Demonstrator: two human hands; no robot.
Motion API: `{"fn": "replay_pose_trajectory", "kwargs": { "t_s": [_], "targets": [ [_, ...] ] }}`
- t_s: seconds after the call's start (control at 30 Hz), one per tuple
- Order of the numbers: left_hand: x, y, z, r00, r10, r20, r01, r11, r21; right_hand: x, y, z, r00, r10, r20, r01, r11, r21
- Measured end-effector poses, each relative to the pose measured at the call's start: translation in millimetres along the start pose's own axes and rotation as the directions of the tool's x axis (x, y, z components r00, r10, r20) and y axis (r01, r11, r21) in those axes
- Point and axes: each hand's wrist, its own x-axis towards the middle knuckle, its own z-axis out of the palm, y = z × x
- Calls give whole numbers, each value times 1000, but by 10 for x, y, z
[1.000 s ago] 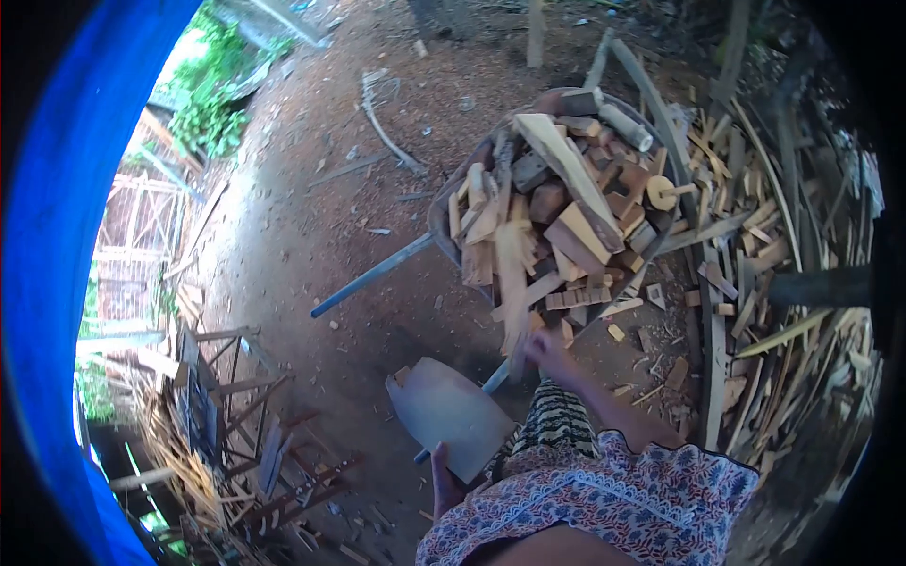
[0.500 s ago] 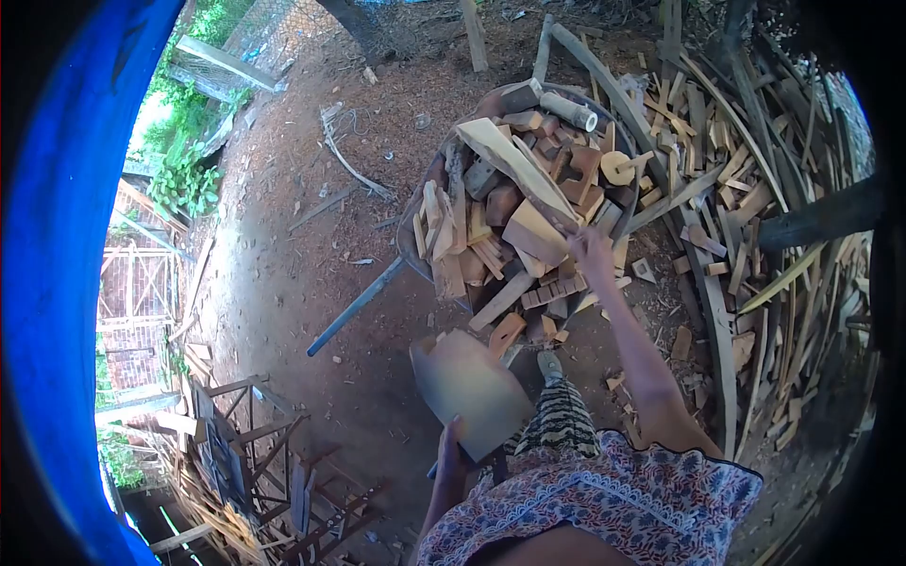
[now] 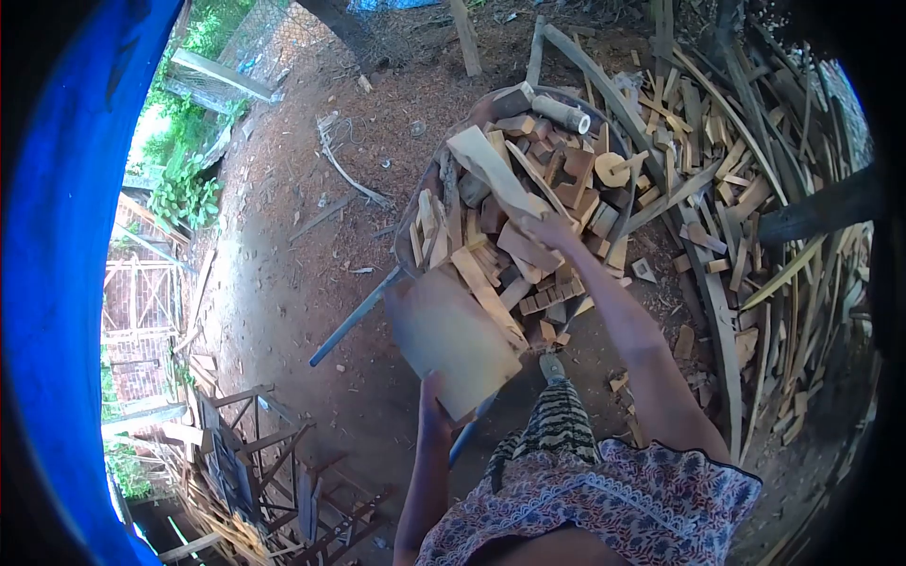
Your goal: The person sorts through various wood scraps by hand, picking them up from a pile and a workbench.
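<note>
Just before the wheelbarrow, on your near side, your floral top and striped trousers filled the foreground. Short of its near edge, slightly left, your left hand gripped a flat board, thumb on the face towards you; you could not tell how the hidden fingers lay. That board partly covered the wheelbarrow's near-right handle, while the left handle stuck out beside it. Against the board's upper right edge, at the wheelbarrow's near side, showed a pale wooden strip.

Over the wheelbarrow's load, your right hand had its fingers closed round the near end of a long plank, which slanted away to the left across the heap. Under and around it lay wood offcuts, with a round piece with a peg towards the right rim and a hollow cylinder near the far rim. Right of the wheelbarrow spread a woodpile; beyond it, on the far side, stood a post.
</note>
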Motion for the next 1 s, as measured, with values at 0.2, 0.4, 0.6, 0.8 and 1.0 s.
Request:
{"fn": "replay_pose_trajectory", "kwargs": {
  "t_s": [0.2, 0.4, 0.6, 0.8, 1.0],
  "targets": [
    [-103, 426, 158, 963, 264, -52, -264, 964, -6, -1336, 533, 873, 959, -284, -16, 283, 948, 144],
    [226, 338, -66, 933, 350, -86, -351, 937, 8, -2473, 535, 1343, 891, -256, 376, 227, 966, 122],
    [-233, 115, -380, 966, 255, -46, -259, 961, -98, -2502, 437, 1281, 592, -220, 775, 268, 961, 68],
    [-579, -238, -1224, 955, 203, -217, -274, 883, -382, 269, 959, 233, 828, -561, -15, 405, 615, -677],
    [-1545, -903, -1743, 738, -141, -660, -185, 898, -398, 1377, 1272, -152, 821, -489, -294, 143, 675, -724]
  ]
}}
